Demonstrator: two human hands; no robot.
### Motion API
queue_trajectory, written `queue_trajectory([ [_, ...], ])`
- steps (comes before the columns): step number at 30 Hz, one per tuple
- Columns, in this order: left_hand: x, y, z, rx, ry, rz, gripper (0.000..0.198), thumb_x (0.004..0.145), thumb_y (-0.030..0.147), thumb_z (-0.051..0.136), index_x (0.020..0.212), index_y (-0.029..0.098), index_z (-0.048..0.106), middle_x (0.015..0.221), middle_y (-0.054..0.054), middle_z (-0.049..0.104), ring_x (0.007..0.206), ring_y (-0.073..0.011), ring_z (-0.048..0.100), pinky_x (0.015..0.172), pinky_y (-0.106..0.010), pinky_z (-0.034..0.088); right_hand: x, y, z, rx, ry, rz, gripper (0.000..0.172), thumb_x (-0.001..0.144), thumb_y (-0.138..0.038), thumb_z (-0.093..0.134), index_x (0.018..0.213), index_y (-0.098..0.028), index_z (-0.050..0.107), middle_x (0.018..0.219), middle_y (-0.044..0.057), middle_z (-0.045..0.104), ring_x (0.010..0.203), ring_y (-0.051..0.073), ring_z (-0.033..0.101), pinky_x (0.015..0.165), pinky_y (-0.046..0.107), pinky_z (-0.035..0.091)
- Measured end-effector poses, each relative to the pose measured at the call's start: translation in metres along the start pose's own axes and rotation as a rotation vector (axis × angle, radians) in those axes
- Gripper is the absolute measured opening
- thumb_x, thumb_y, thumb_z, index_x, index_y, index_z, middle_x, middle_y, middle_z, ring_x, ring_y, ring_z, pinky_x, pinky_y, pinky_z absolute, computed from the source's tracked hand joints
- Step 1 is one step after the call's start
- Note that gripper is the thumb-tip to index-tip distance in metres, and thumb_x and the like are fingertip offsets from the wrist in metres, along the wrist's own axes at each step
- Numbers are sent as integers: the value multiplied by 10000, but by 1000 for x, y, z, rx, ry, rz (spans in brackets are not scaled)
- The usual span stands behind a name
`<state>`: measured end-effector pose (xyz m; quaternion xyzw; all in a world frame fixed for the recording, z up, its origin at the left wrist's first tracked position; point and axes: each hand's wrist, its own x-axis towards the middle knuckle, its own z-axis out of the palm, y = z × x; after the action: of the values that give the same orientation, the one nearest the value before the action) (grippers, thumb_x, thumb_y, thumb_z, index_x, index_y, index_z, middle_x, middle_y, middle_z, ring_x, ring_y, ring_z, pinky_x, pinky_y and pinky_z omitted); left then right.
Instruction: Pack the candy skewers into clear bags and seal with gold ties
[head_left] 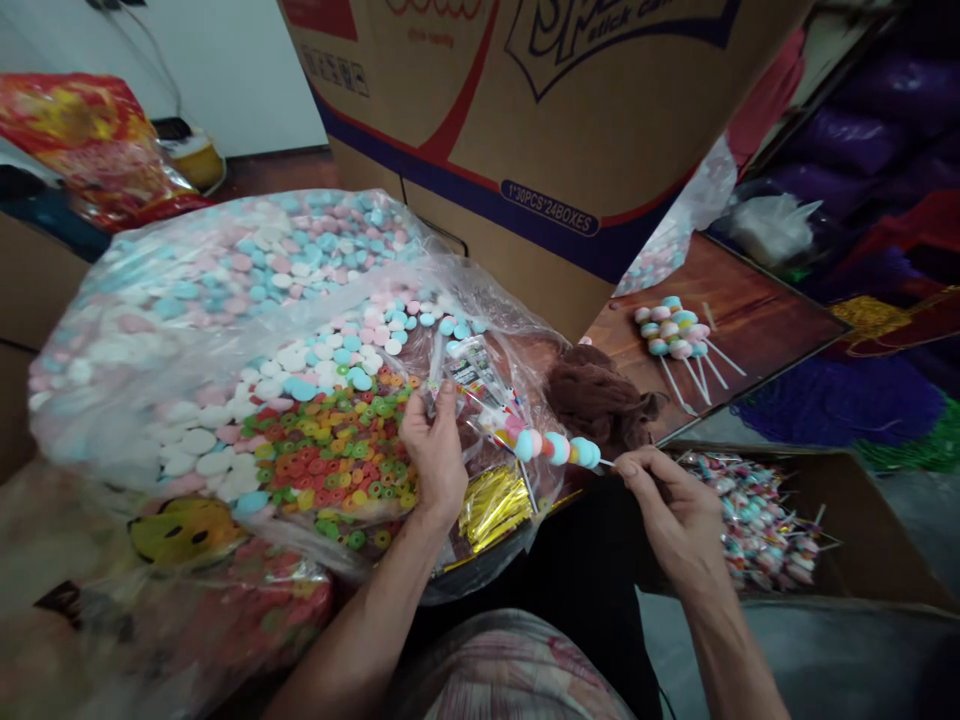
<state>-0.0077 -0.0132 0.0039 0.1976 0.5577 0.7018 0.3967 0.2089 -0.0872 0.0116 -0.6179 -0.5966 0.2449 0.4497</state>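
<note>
Pinched in my right hand point(671, 510) is the white stick of a candy skewer point(556, 449), which points left and carries blue, pink and orange pieces. My left hand point(436, 450) has its thumb and finger together at the edge of clear plastic packaging point(474, 372); exactly what lies between them is hard to make out. Just below, a bundle of gold twist ties point(495, 505) rests beside that hand. Left of it are small ring candies point(337, 455) in green, orange and red, and a big clear bag of pastel round candies point(285, 250).
A large cardboard box point(480, 130) stands at the back. Several candy skewers point(675, 328) lie on the brown table point(780, 300) at right, near a brown cloth point(600, 390). An open carton point(870, 530) at lower right holds wrapped candies. Red packaging point(97, 145) sits at upper left.
</note>
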Motion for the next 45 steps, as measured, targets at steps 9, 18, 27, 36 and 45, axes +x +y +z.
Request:
queue_trajectory([
  [9, 6, -3, -1, -108, -26, -125, 388, 683, 512, 761, 800, 177, 602, 686, 32, 597, 571, -86, 562, 576, -221, 495, -5, -1, 2, -68, 165, 40, 225, 897, -346, 571, 752, -190, 642, 639, -19, 538, 588, 130, 483, 578, 255, 393],
  [18, 3, 0, -2, -164, -42, -192, 357, 681, 459, 784, 805, 173, 611, 692, 37, 610, 548, -73, 585, 606, -229, 524, -10, -9, 8, -10, 264, 6, 192, 915, -293, 568, 760, -191, 620, 692, -9, 546, 651, 138, 509, 625, 264, 406],
  [27, 1, -4, -1, -163, -46, -210, 363, 664, 452, 791, 828, 168, 635, 741, 18, 632, 600, -89, 604, 569, -216, 497, -12, -12, 16, -226, 303, -271, 122, 917, -139, 559, 811, -194, 582, 724, -12, 571, 652, 123, 542, 641, 256, 420],
  [36, 2, -8, -1, -170, 32, -214, 392, 656, 473, 791, 849, 177, 621, 787, 8, 633, 634, -92, 600, 609, -231, 506, -16, -11, 9, -286, 161, -460, 143, 879, -42, 587, 894, -184, 597, 791, 18, 601, 717, 139, 583, 684, 273, 452],
  [45, 2, -8, 0, -186, -13, -203, 398, 656, 472, 794, 867, 180, 625, 812, 2, 649, 665, -104, 616, 646, -249, 516, -14, -16, 1, -149, 23, -338, 119, 907, -89, 567, 858, -192, 600, 777, 11, 583, 710, 126, 563, 654, 245, 444],
])
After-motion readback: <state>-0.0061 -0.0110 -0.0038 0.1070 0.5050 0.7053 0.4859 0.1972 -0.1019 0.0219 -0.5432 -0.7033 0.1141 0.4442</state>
